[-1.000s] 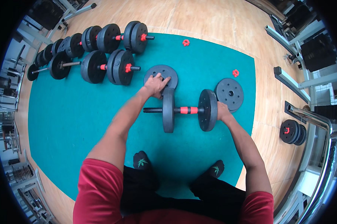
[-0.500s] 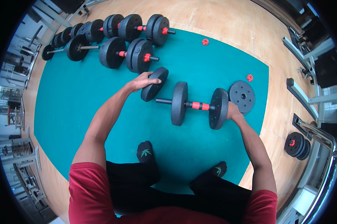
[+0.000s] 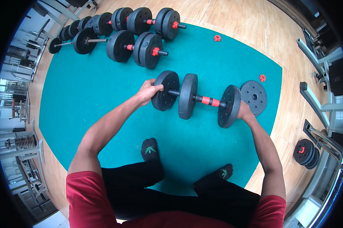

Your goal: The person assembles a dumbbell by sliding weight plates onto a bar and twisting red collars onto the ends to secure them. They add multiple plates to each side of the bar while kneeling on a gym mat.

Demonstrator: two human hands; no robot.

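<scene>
My left hand (image 3: pixel 148 92) grips the rim of a round black weight plate (image 3: pixel 164 91), thumb on its near face. That plate stands upright at the left end of a dumbbell bar (image 3: pixel 210 101) with a red-and-black grip; the bar's threaded tip meets its centre. Two more plates sit on the bar, an inner left one (image 3: pixel 188 97) and a right one (image 3: pixel 228 108). Behind the right plate, my right hand (image 3: pixel 246 111) is closed round the dumbbell's right end, its fingers mostly hidden. Just beyond this hand, another black plate (image 3: pixel 251 87) lies flat on the mat.
Two red star-shaped collars (image 3: pixel 217 38) (image 3: pixel 262 78) lie on the green mat (image 3: pixel 88 114). Several assembled dumbbells (image 3: pixel 146 51) stand in rows at the far left. Gym machines line both sides, with stacked plates (image 3: pixel 304 151) on the wooden floor at right.
My left hand has brought its plate rightward and turned it face-on to the bar, closing the gap to the threaded end. The right hand keeps its place at the dumbbell's other end.
</scene>
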